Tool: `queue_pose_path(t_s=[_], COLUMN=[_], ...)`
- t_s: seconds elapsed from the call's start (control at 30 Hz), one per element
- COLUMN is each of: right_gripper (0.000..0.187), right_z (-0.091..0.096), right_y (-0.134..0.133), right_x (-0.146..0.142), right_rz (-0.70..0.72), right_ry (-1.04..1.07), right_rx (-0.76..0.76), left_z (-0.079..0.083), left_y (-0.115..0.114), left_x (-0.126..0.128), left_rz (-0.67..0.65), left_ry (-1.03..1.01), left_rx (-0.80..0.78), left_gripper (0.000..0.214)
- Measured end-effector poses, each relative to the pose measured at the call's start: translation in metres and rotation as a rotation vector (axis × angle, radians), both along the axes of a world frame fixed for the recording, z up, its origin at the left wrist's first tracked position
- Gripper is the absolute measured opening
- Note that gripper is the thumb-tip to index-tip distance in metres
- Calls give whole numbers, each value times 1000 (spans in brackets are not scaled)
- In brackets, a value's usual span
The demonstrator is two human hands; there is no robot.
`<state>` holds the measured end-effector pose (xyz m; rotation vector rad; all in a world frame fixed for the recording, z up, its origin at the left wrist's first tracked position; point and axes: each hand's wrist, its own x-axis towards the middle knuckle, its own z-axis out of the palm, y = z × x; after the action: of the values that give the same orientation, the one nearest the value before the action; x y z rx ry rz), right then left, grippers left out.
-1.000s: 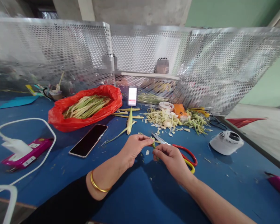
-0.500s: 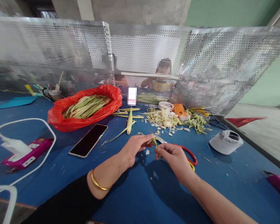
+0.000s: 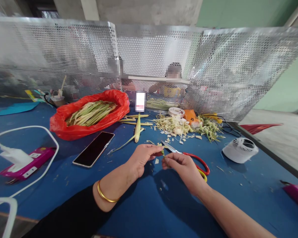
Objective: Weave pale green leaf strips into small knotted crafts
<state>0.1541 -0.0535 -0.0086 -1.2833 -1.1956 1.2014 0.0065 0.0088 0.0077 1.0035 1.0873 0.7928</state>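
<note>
Between my hands is a small green piece of woven plant leaf (image 3: 163, 152), mostly covered by fingers. My left hand (image 3: 146, 157), with a gold bangle at the wrist, pinches its upper end. The thumb and forefinger of my right hand (image 3: 182, 168) grip its lower end. Just behind my right hand lie scissors (image 3: 198, 160) with red and yellow handles, blades pointing left. Beyond my hands, a pale green leaf strip (image 3: 137, 129) rests on the blue table (image 3: 139, 211).
A red plastic bag (image 3: 62, 132) of leaf strips, a phone (image 3: 93, 149) and a magenta power strip (image 3: 29, 162) are left. Leaf scraps (image 3: 173, 125), a tape roll (image 3: 176, 111) and a white spool (image 3: 239, 152) lie right. People sit behind a perforated metal screen (image 3: 149, 49).
The woven piece has turned between my fingers, showing less of its patterned side. My right hand has shifted slightly left, and more of the scissors' blades shows.
</note>
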Motion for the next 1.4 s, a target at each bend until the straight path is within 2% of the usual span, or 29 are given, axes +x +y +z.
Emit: queue_pose_path(t_s=[0.1,0.17,0.37,0.5,0.63,0.73,0.83,0.93,1.17,1.4], right_gripper=[42,46,36,37,38,34,30,30,30,29], right_z=[1,1,-1,-2,-1,-1,-2,-3,1,-3], right_y=[1,1,1,5,8,6,3,3,3,1], right_x=[3,3,-2,2,6,3,-4,-6,2,2], right_rz=[-54,-84,-52,-153,-239,-193,-130,-142,-184,-85], right_ry=[93,101,50,133,224,192,122,90,89,-5], right_rx=[-42,-51,-58,-63,-76,-61,-37,-20,-6,-63], left_z=[1,1,2,1,-2,-5,-7,-9,-9,-9], left_y=[1,0,-4,-1,-1,-6,-9,-9,-6,-6], left_x=[-1,-1,-1,-3,-1,3,5,6,7,7], left_rz=[18,23,-35,20,-43,-83,-59,-38,-78,-91], left_ry=[5,15,-25,-72,-18,8,-7,-29,-68,-50], left_rx=[22,27,-9,-63,1,36,64,69,44,97], left_gripper=[30,33,41,46,37,34,28,24,21,21])
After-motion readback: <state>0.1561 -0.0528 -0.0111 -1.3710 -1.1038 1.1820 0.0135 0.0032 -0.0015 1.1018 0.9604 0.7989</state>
